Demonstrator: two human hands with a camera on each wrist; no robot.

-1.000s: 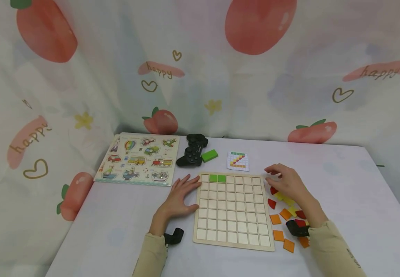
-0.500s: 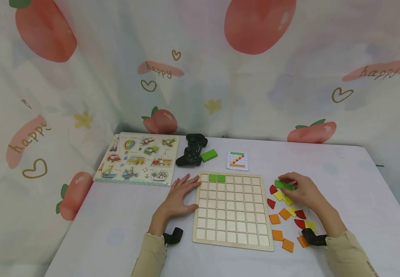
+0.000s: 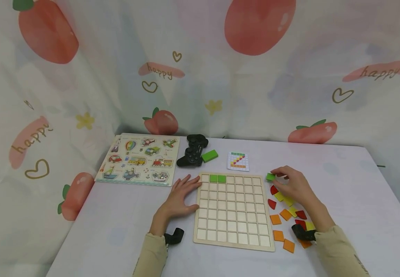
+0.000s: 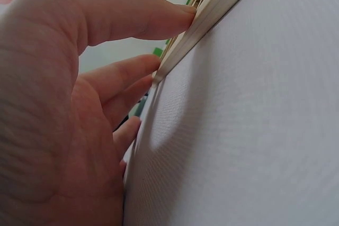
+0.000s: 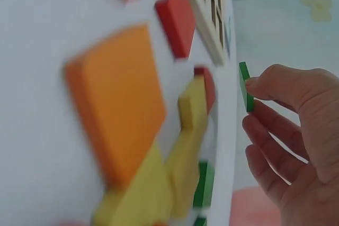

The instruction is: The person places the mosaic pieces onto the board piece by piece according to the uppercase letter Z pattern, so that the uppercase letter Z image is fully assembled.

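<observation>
A square wooden grid board [image 3: 234, 246] lies on the table with two green tiles [image 3: 217, 178] in its far row. Its left edge is touched by the thumb and fingertips of my left hand [image 3: 175, 200], which is spread out. Just off the board's far right corner, my right hand [image 3: 291, 186] pinches a green square tile [image 5: 245, 86] between thumb and fingers, above the table. Below that hand lie red quarter-round pieces [image 3: 272, 204], yellow tiles [image 3: 288, 201] and orange tiles [image 3: 278, 235]. More green tiles [image 5: 204, 183] lie on the table in the right wrist view, hidden by the hand in the head view.
Behind the board is a small pattern card [image 3: 238, 161] with a coloured Z-like figure. A green block [image 3: 209, 156] and black game controllers [image 3: 192, 151] lie left of it. A vehicle picture puzzle [image 3: 137, 159] sits at the far left. A printed curtain [image 3: 255, 96] hangs behind the table.
My right hand drew back from the board's corner to the green tiles, then came left again with one green tile pinched. My left hand stayed at the board's edge.
</observation>
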